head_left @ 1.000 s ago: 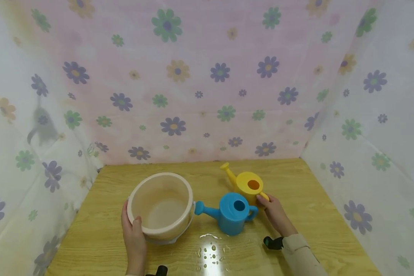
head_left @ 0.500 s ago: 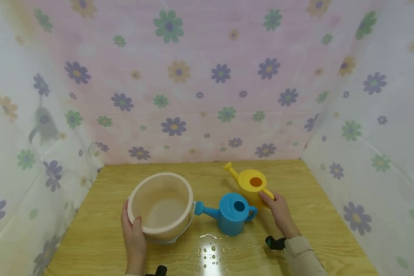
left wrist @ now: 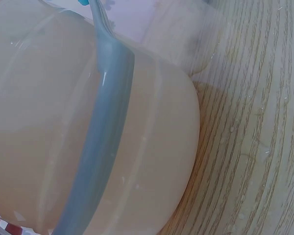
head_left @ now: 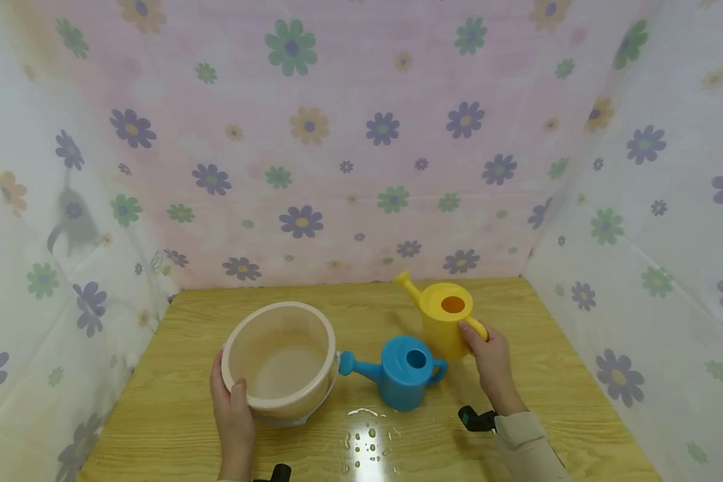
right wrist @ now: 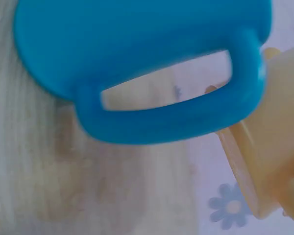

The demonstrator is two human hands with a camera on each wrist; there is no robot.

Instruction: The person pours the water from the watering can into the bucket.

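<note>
My left hand (head_left: pixel 233 415) holds the left side of a cream bucket (head_left: pixel 280 405), thumb at its rim and fingers along the outer wall. The bucket stands upright, its grey-blue bail handle (left wrist: pixel 108 107) hanging down against the side in the left wrist view. With my right hand (head_left: pixel 491 361) I grip the handle of a yellow watering can (head_left: pixel 442 335), its spout pointing back and left. Between bucket and yellow can stands a blue watering can (head_left: pixel 402 381); its spout's rose is right at the bucket's side. The blue handle (right wrist: pixel 176 120) fills much of the right wrist view.
Water drops (head_left: pixel 370 445) lie on the wooden table (head_left: pixel 156 402) in front of the blue can. Flower-patterned sheets (head_left: pixel 349 134) enclose the table at the back and both sides.
My right hand has moved the yellow watering can up and to the right, away from the blue one. The left hand, bucket and blue can have stayed put.
</note>
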